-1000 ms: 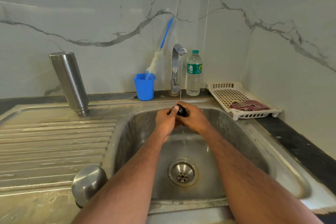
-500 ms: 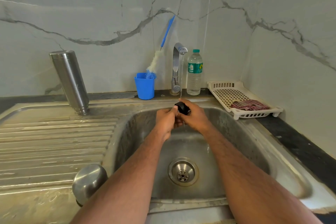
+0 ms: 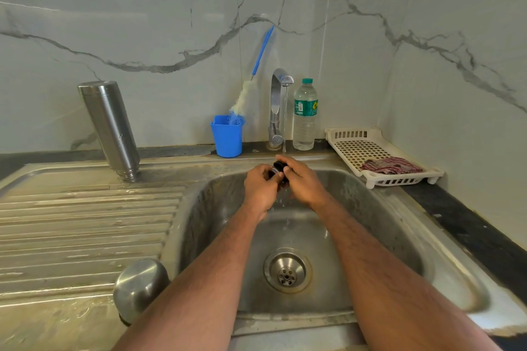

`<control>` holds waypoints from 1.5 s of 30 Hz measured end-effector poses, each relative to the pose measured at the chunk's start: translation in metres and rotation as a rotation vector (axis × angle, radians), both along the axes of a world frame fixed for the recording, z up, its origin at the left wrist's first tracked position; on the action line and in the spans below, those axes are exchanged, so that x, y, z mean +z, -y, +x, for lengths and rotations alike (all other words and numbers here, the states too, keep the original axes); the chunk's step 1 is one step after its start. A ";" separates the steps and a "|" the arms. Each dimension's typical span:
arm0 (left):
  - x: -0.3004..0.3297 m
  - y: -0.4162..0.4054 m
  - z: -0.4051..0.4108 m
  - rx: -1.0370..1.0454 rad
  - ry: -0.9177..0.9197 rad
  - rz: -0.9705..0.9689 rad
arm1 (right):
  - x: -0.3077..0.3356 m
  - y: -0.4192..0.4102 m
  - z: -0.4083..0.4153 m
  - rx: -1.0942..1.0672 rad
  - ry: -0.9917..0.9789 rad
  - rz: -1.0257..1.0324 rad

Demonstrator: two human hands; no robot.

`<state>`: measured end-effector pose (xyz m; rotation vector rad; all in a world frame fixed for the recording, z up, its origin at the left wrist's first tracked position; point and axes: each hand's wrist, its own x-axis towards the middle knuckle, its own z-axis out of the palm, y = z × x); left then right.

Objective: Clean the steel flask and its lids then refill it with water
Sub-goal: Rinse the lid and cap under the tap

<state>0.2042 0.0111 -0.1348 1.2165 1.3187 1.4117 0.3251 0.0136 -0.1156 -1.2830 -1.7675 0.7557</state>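
Lettering on the green-labelled water bottle (image 3: 305, 114) beside the tap (image 3: 278, 105) is unreadable.

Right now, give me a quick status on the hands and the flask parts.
Both hands, left and right, grip black inner lid under running tap. Steel flask inverted on drainboard. Steel cap near sink corner. Nothing obstructing.

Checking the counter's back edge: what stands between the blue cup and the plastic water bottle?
The tap, running, seen in the head view, between the blue cup and water bottle.
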 end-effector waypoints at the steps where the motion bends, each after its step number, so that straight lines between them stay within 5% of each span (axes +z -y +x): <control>1: 0.001 0.000 0.001 0.002 -0.008 0.013 | -0.001 -0.002 0.000 -0.008 -0.012 -0.009; 9: 0.009 0.005 0.002 -0.072 0.234 -0.123 | 0.003 0.003 0.009 -0.071 -0.172 0.030; 17: 0.004 0.004 0.000 0.011 0.026 0.061 | 0.001 -0.004 0.005 -0.108 -0.174 -0.091; 30: 0.002 0.001 -0.003 0.003 0.088 -0.088 | -0.002 -0.004 0.011 -0.038 -0.270 -0.067; 38: 0.003 0.003 -0.002 -0.066 0.166 0.027 | 0.009 -0.003 0.004 -0.017 -0.266 -0.114; 45: 0.009 0.006 -0.003 -0.069 0.376 -0.118 | 0.001 -0.005 0.004 0.030 -0.351 -0.180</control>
